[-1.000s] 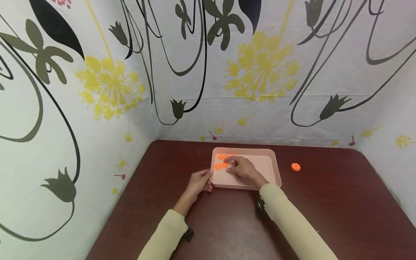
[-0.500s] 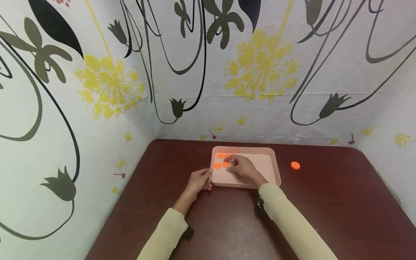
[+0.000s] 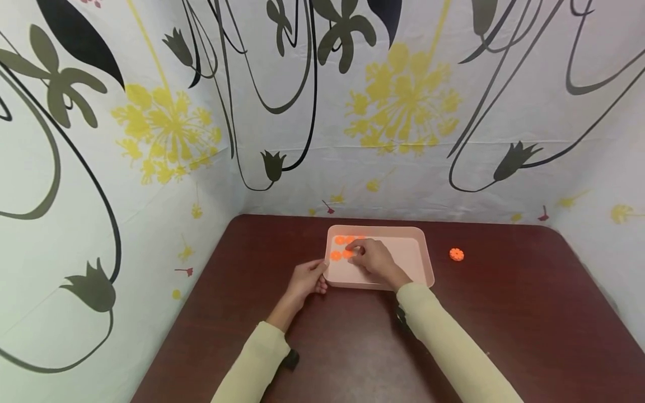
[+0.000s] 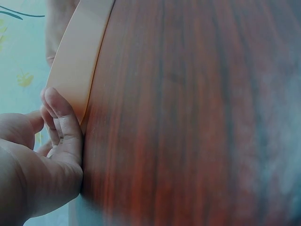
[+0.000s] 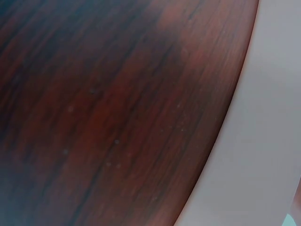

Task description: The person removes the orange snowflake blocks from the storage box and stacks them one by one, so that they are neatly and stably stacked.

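In the head view a shallow pale-pink tray (image 3: 403, 263) lies on the table. My left hand (image 3: 305, 280) grips its near left corner, with the thumb at the rim; the left wrist view also shows those fingers (image 4: 66, 120) curled against the tray's side wall (image 4: 77, 61). Small orange flower-shaped pieces sit in two rows in the tray's left part, one of them an upper-row piece (image 3: 340, 240). Over the tray, my right hand (image 3: 375, 260) has thumb and forefinger about a lower-row orange piece (image 3: 347, 254). That hand partly covers the rows. The right wrist view lacks its fingers.
Another orange flower-shaped piece (image 3: 456, 254) lies on the dark red-brown table (image 3: 524, 313), right of the tray. A white patterned cloth (image 3: 403, 184) hangs behind the table and at both sides.
The whole scene sits slightly higher in the head view. A lower-row orange piece by my right fingers has shifted a little against its neighbour. Both hands keep nearly the same place.
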`<move>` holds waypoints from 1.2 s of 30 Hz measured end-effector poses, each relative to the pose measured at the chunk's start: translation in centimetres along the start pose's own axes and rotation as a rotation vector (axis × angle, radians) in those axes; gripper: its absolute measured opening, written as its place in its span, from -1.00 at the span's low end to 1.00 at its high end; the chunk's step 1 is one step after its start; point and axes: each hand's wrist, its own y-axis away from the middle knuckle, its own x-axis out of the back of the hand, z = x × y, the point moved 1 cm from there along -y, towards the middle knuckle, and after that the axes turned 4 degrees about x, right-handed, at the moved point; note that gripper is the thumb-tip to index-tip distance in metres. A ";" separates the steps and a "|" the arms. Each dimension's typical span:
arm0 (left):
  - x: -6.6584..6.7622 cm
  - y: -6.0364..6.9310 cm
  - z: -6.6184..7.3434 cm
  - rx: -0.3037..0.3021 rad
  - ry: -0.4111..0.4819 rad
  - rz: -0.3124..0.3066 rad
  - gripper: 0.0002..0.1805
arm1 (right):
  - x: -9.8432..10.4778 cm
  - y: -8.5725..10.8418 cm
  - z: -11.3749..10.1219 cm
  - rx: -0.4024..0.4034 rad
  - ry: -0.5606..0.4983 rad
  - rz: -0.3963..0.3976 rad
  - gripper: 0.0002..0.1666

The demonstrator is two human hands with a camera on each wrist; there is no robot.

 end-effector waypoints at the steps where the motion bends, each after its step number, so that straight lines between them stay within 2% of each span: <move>1: 0.0 0.0 0.0 0.000 0.001 0.000 -0.44 | 0.0 0.0 0.0 0.005 0.005 0.003 -0.66; 17: 0.0 -0.2 -0.1 0.010 0.008 -0.003 -0.43 | -0.2 -0.4 -0.1 0.009 0.094 0.017 -0.73; 24: -0.1 -0.4 -0.2 0.008 0.000 0.001 -0.42 | -0.1 -0.4 0.4 0.001 0.028 0.002 -0.72; 36: 0.0 -0.4 -0.3 0.014 -0.005 0.012 -0.42 | 0.5 0.3 0.1 0.091 -0.020 0.035 -0.78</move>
